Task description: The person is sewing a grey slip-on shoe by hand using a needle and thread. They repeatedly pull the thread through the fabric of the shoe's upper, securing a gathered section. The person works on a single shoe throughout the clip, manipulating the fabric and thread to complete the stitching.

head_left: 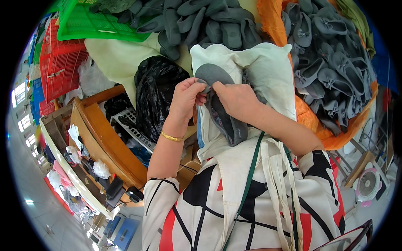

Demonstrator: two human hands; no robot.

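Observation:
A grey fabric slipper [229,121] lies over my lap, its sole side partly turned up toward the far end. My left hand [187,95] pinches the slipper's edge between thumb and fingers. Close beside it, my right hand [236,99] is closed on the same slipper, its fingertips at the upper edge. Any small item between the fingertips is too small to make out. Beneath the slipper spreads a white cloth [268,71], with a dark piece partly showing behind my right hand.
Grey slippers [230,35] are heaped at the far side. More fill an orange sack [331,136] on the right. A black plastic bag [157,83], a wooden drawer or table [113,140], and green [96,25] and red [63,62] baskets stand left. A small fan [368,184] is lower right.

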